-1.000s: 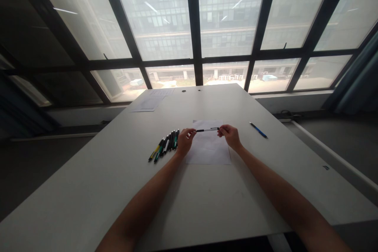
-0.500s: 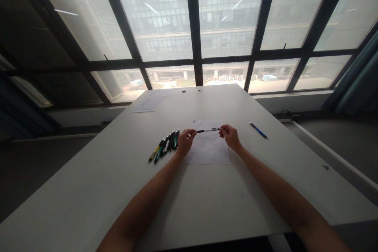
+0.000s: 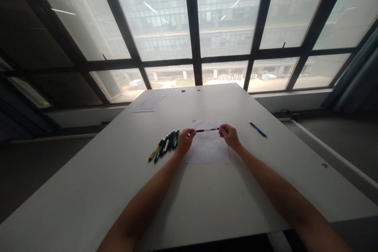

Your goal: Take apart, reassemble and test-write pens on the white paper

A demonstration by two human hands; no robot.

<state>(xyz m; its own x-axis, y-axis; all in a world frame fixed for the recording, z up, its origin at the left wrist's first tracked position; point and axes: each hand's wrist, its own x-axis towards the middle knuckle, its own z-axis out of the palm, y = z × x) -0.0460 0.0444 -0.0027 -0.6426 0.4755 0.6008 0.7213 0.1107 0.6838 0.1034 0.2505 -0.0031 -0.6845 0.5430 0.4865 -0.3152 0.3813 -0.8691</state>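
Observation:
A black-and-white pen (image 3: 207, 130) is held level above a white sheet of paper (image 3: 208, 150). My left hand (image 3: 185, 141) pinches its black end between thumb and fingers. At the other end, by the clip, my right hand (image 3: 229, 135) has its fingers closed on the pen. Just left of my left hand lies a row of several pens (image 3: 165, 144), mostly black with some green, white and yellow barrels. A blue pen (image 3: 258, 129) rests alone on the table to the right of my right hand.
The white table (image 3: 118, 189) stretches toward the large windows. Printed sheets (image 3: 148, 103) lie at its far left. Two small dark items, one a round disc (image 3: 183, 91), are near the far edge. A small dark mark (image 3: 324, 165) shows near the right edge.
The pen has turned slightly about its length, so its clip shows differently. Both hands keep their hold and place; the view has shifted a little.

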